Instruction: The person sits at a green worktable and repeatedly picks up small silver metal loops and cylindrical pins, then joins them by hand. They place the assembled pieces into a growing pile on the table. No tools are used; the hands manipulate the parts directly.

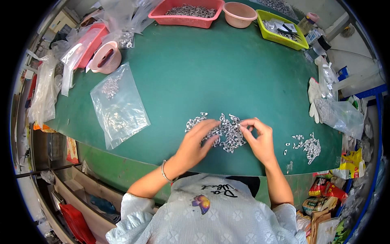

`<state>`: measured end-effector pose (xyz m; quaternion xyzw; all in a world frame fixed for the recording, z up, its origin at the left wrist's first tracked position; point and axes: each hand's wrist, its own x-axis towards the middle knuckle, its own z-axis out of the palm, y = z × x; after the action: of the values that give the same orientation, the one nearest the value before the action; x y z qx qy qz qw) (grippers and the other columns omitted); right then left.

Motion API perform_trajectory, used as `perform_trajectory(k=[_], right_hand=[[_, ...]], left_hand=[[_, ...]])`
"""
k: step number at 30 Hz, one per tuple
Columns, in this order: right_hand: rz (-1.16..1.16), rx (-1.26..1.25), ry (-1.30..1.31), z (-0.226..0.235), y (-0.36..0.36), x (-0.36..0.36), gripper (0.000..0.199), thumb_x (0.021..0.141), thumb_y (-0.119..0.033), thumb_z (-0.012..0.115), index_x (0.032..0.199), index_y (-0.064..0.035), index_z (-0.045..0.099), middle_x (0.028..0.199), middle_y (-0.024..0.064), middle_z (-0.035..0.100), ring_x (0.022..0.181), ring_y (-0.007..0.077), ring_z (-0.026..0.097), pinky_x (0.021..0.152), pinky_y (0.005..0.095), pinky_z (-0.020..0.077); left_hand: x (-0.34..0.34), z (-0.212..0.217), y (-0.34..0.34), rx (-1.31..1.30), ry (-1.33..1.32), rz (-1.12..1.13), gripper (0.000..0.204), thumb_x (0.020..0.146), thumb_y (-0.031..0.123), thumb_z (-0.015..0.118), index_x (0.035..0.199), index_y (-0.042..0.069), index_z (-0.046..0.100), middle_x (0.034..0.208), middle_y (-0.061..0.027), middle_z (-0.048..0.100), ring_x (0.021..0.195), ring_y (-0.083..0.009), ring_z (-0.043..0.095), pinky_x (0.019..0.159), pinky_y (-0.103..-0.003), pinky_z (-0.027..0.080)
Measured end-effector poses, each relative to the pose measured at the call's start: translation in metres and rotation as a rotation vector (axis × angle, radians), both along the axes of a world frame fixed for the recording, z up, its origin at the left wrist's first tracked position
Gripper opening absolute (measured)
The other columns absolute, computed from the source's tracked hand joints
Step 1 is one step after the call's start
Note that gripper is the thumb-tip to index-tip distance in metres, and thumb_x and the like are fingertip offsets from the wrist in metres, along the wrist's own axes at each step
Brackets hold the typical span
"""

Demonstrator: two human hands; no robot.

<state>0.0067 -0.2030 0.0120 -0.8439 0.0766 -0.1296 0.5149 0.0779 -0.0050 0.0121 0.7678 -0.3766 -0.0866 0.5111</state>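
A loose pile of small silver metal clasps [231, 138] lies on the green table in front of me. My left hand [199, 139] rests at the pile's left side, thumb and fingers curved apart, with clasps between and under them. At the right edge of the pile, my right hand [259, 138] has thumb and forefinger pinched on a small metal clasp [239, 125], mostly hidden by the fingertips. A second, smaller heap of clasps [312, 149] sits farther right, several pieces scattered beside it.
A clear plastic bag [120, 112] with some small pieces inside lies to the left. Along the far side stand a red tray [185, 20] of metal parts, a pink bowl [239, 15] and a yellow-green tray [280, 36]. White gloves [313, 97] lie at the right edge.
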Motion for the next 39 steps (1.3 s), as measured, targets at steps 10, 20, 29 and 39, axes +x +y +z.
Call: perform_trajectory(k=[10,20,29,39], right_hand=[[0.009,0.203,-0.151,0.039,0.035,-0.038,0.014,0.071,0.009,0.062,0.083,0.0021,0.061,0.079,0.0074,0.062,0.072,0.0158,0.057,0.065,0.0266,0.0435],[0.006,0.582,-0.132,0.046,0.042,-0.052,0.015,0.073,0.012,0.059,0.087,0.0047,0.059,0.084,0.0098,0.060,0.080,0.0157,0.053,0.069,0.0265,0.0415],[-0.037,0.298,-0.384,0.053,0.045,-0.054,0.024,0.062,0.009,0.070,0.084,0.0047,0.061,0.081,0.0112,0.060,0.080,0.0216,0.052,0.068,0.0301,0.0424],[-0.036,0.082,-0.431,0.061,0.047,-0.053,0.023,0.061,0.009,0.070,0.082,0.0042,0.062,0.078,0.0116,0.060,0.075,0.0217,0.052,0.065,0.0294,0.0420]], left_hand=[[-0.052,0.030,-0.023,-0.473,0.483,0.088,0.022,0.072,-0.013,0.063,0.094,-0.008,0.060,0.093,-0.0123,0.059,0.084,-0.0159,0.059,0.075,-0.026,0.052],[-0.061,0.041,-0.019,-0.550,0.522,0.045,0.022,0.072,-0.014,0.061,0.094,-0.009,0.060,0.090,-0.0158,0.061,0.080,-0.0182,0.061,0.071,-0.029,0.053],[-0.059,0.047,-0.019,-0.699,1.097,-0.125,0.017,0.081,-0.005,0.057,0.099,-0.006,0.058,0.089,-0.0126,0.063,0.078,-0.0150,0.061,0.070,-0.026,0.051],[-0.058,0.037,-0.020,-0.778,1.324,-0.258,0.016,0.084,-0.003,0.055,0.099,-0.005,0.058,0.088,-0.0093,0.061,0.076,-0.0115,0.058,0.068,-0.024,0.048]])
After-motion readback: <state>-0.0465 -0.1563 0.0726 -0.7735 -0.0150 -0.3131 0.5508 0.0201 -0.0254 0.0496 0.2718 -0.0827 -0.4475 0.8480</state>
